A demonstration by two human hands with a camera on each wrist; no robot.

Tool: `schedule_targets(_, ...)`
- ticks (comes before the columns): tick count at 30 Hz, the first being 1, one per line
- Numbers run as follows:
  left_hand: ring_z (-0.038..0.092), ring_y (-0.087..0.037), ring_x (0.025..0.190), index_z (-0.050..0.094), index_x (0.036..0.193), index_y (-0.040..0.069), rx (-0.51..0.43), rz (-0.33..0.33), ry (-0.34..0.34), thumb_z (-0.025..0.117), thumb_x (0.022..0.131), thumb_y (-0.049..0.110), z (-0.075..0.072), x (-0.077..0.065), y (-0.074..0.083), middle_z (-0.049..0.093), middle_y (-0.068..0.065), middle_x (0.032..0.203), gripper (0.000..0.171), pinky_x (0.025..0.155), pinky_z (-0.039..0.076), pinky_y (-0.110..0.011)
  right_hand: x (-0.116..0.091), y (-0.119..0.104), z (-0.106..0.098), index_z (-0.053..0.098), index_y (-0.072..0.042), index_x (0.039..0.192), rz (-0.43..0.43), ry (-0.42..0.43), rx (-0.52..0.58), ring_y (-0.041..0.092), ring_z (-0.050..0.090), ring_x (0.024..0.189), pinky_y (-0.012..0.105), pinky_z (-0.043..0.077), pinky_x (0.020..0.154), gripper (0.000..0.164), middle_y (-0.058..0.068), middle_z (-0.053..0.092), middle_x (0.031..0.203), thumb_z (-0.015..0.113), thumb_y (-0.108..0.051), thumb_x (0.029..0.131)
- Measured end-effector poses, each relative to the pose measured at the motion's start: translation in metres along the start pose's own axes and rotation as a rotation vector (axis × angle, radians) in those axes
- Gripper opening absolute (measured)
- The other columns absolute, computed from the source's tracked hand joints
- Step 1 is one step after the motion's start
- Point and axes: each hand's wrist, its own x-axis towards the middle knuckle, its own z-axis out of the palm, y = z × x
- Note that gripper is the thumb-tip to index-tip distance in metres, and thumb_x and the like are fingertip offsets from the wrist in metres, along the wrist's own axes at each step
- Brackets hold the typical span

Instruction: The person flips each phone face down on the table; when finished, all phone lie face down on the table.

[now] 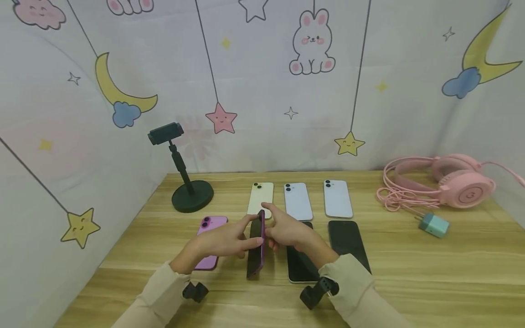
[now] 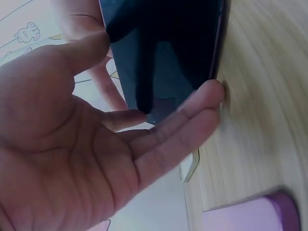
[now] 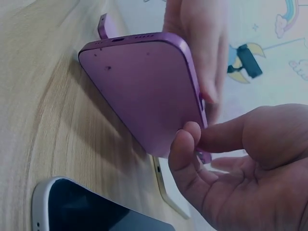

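Purple phone (image 1: 256,256), tilted, centre of frame
Your left hand (image 1: 223,239), fingers partly spread, grips it; your right hand (image 1: 288,230), fingers curled, pinches its edge

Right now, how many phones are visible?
7: a tilted phone in both hands, a pink phone left of it, a yellow phone and two white phones behind, two dark-screened phones at right.

Wearing loose cream sleeves (image 1: 354,280), long and kinda wrinkly, pretty plain. Also rocking chunky black wrist cameras (image 1: 200,293), one on each side, super boxy.
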Motion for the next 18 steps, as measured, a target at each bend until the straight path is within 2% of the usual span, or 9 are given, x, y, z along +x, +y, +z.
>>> schedule_targets(5, 0.062, -0.018, 0.070, 0.014, 0.158, 0.005, -0.036, 0.037, 0.006, 0.059, 0.099, 0.047, -0.001, 0.000, 0.000, 0.068, -0.010, 0.077, 0.085, 0.061, 0.043, -0.030, 0.001, 0.000, 0.001, 0.013, -0.011, 0.160, -0.002, -0.024, 0.023, 0.017, 0.057, 0.057, 0.029, 0.050, 0.055, 0.074, 0.014, 0.062, 0.071, 0.051, 0.004, 0.099)
schedule_targets(8, 0.065, -0.017, 0.077, 0.007, 0.158, 0.004, -0.083, 0.036, 0.007, 0.063, 0.099, 0.040, -0.003, -0.001, 0.001, 0.070, -0.008, 0.083, 0.089, 0.069, 0.051, -0.032, 0.001, 0.002, 0.002, 0.009, -0.010, 0.160, 0.004, -0.020, 0.018, 0.018, 0.060, 0.060, 0.031, 0.052, 0.059, 0.078, 0.017, 0.066, 0.080, 0.057, -0.002, 0.099)
schedule_targets(11, 0.068, -0.017, 0.080, 0.007, 0.157, 0.003, -0.107, 0.044, 0.018, 0.065, 0.099, 0.028, -0.005, -0.004, 0.001, 0.071, -0.006, 0.086, 0.087, 0.075, 0.056, -0.037, 0.002, 0.006, 0.004, 0.006, -0.009, 0.160, 0.031, -0.015, 0.001, 0.019, 0.061, 0.061, 0.033, 0.052, 0.061, 0.086, 0.019, 0.067, 0.089, 0.065, -0.012, 0.098)
schedule_targets(14, 0.067, -0.016, 0.076, 0.012, 0.157, 0.002, -0.063, 0.071, 0.035, 0.066, 0.096, 0.016, -0.009, -0.007, 0.002, 0.069, -0.005, 0.085, 0.082, 0.071, 0.056, -0.037, 0.001, 0.008, 0.006, 0.003, -0.009, 0.160, 0.074, -0.037, -0.014, 0.020, 0.066, 0.067, 0.035, 0.054, 0.064, 0.094, 0.016, 0.067, 0.098, 0.070, -0.018, 0.095)
schedule_targets(18, 0.065, -0.016, 0.067, 0.022, 0.154, 0.001, 0.017, 0.077, 0.041, 0.068, 0.092, 0.006, -0.013, -0.011, 0.004, 0.065, -0.004, 0.081, 0.077, 0.063, 0.054, -0.031, 0.001, 0.006, 0.008, -0.001, -0.010, 0.160, 0.100, -0.065, -0.011, 0.024, 0.070, 0.081, 0.039, 0.058, 0.070, 0.098, 0.013, 0.067, 0.102, 0.071, -0.013, 0.094)
